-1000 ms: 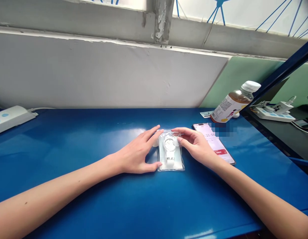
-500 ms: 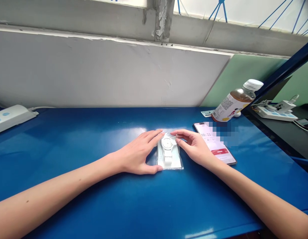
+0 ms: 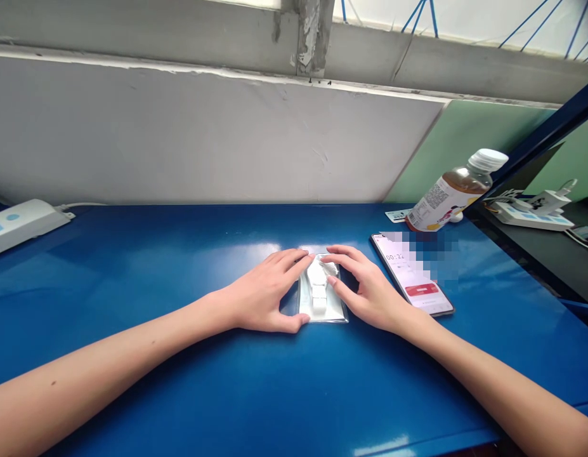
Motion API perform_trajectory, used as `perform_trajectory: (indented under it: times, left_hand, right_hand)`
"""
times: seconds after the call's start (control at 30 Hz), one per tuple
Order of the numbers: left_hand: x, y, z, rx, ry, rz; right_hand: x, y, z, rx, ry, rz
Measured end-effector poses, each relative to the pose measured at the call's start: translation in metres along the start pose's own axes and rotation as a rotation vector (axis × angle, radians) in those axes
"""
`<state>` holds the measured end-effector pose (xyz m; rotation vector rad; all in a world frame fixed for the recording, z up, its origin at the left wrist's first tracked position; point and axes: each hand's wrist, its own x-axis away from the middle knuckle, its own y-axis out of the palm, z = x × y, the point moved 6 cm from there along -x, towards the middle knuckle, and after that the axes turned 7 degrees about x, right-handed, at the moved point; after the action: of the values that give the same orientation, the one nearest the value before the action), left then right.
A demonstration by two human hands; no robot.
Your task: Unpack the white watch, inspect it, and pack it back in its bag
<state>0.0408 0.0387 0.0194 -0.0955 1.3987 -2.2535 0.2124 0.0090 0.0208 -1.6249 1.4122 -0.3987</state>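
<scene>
A white wristwatch (image 3: pixel 319 301) lies in a clear plastic bag (image 3: pixel 335 310) flat on the blue table, its strap toward me. Glare washes out the dial. My left hand (image 3: pixel 267 292) rests along the bag's left side, open, fingertips at the upper left edge and thumb by the lower left corner. At the upper right, my right hand (image 3: pixel 367 289) is open, with thumb and fingers apart over the bag and close to the watch's head. Whether its fingertips press on the plastic I cannot tell.
A phone (image 3: pixel 414 279) with a lit timer screen lies right of my right hand. Behind it stand a drink bottle (image 3: pixel 446 197) with a white cap and a small card (image 3: pixel 396 216). Power strips sit at far left (image 3: pixel 27 222) and far right (image 3: pixel 531 216).
My right thumb has shifted left and down over the bag, and its fingers have spread. The watch dial now shows less clearly. My left hand has barely moved.
</scene>
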Motion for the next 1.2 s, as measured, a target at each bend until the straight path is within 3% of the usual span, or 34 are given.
perform_trajectory:
  times: [1.2]
  left_hand:
    - [0.0009,0.0017,-0.0034,-0.019,-0.030,-0.004]
  right_hand:
    - [0.0018,0.0049,-0.0030,0.120,-0.068,-0.135]
